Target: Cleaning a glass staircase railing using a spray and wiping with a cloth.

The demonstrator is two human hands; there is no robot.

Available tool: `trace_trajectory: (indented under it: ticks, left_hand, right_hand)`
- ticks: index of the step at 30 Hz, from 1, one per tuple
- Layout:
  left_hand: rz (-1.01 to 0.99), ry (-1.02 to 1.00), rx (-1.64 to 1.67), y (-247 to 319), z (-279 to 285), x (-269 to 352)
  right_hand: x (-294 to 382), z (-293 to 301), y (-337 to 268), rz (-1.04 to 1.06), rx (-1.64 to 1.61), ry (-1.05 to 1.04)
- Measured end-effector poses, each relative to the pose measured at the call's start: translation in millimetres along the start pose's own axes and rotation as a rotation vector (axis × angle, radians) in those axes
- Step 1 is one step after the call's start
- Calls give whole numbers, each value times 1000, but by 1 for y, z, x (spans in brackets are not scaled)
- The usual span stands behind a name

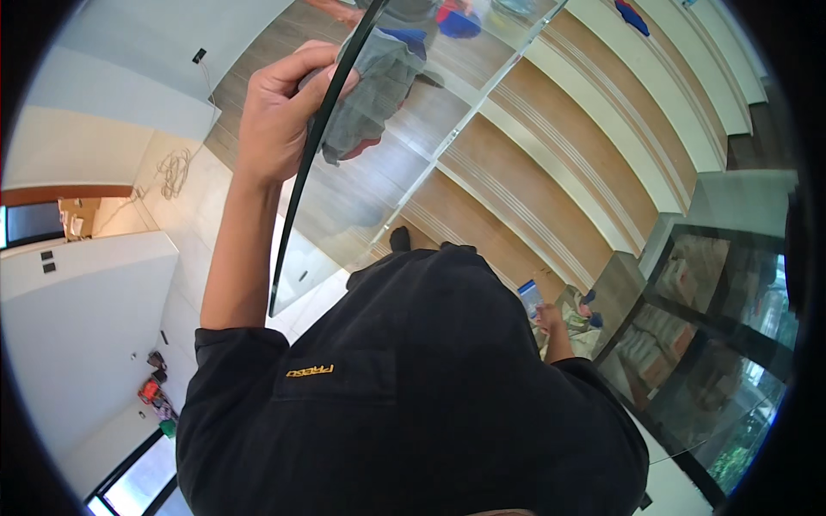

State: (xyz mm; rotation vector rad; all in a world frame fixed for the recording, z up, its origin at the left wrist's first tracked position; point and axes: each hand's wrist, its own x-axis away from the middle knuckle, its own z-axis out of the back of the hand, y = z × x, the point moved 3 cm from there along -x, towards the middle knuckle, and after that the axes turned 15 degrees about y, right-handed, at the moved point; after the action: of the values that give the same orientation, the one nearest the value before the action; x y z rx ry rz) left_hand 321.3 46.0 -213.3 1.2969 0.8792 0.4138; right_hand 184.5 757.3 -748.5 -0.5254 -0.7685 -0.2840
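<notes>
My left hand [274,109] is raised at a glass railing panel [413,145]. Its fingers and thumb pinch a grey cloth [374,87] that has a red patch low down and spreads beside the panel's dark upper edge [314,138]. That edge crosses in front of the thumb, and part of the cloth shows through the glass. Down at my right side, my right hand [548,317] grips a small translucent object [530,298] with a blue edge; its exact kind cannot be made out. A crumpled pile of cloths [581,316] lies just beyond this hand.
I stand on a wooden staircase [510,187] with pale risers. Another person's arm [332,9] appears beyond the panel, near a red and blue cloth [459,22]. A blue cloth [632,18] lies on a step. Dark-framed glass [703,309] borders the right side. A coiled cable [174,173] lies left.
</notes>
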Motion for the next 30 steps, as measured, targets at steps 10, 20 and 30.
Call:
trace_trajectory:
  ticks: [10,20,30]
  left_hand:
    - [-121,-66,-86,7,-12,-27]
    - [-124,17,-76,17,-21,-30]
    - [-17,8,-252,-11,42,47]
  right_hand:
    - [40,-17,-119,233,-83,162]
    - [36,-30,-135,391,-2,91]
    - [47,-25,-105,147,-46,95]
